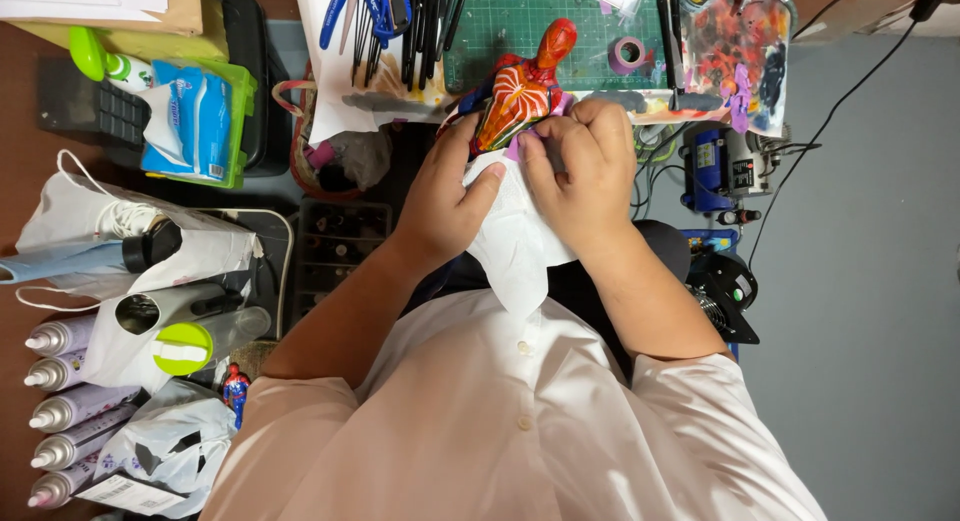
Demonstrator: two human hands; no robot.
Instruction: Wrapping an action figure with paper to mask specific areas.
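Both hands were closed around a painted orange-red figure [520, 96] over the person's lap, at the desk's near edge. The left hand [445, 206] pinched white tissue [515, 236] beneath it; the right hand [580, 166] clasped its lower part. Its long axis pointed away toward the green cutting mat [530, 21], head farthest.

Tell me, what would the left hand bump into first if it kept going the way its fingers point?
Probably the orange-and-red painted figure: the left hand points up and slightly right, its fingertips already at the figure's lower edge, over the white cloth. Depth is hard to judge.
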